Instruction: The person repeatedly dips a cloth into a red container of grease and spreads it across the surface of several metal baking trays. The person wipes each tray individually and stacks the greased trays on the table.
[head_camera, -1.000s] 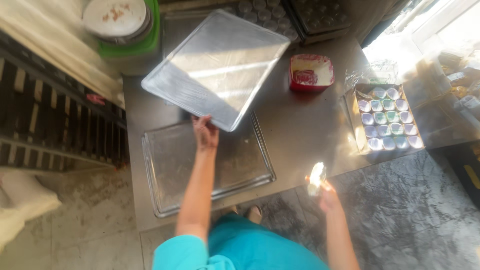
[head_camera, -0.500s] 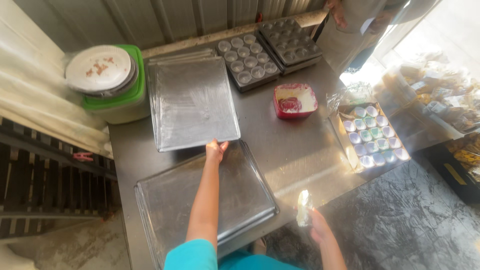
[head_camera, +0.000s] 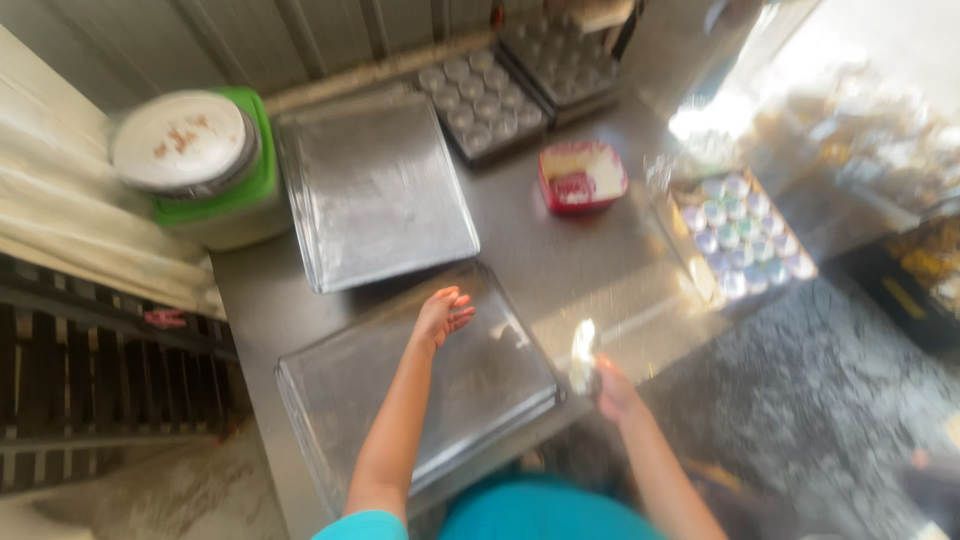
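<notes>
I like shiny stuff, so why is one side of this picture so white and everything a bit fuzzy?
Head view: strong light washes out the upper right, near the box of small cups; glare streaks the metal table beside the right hand. The whole view is motion-blurred, including the left hand over the near tray.

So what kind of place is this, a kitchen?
Probably a small bakery's work area. On the steel worktable lie flat metal baking trays, dark muffin tins and a box of little round cups.
</notes>
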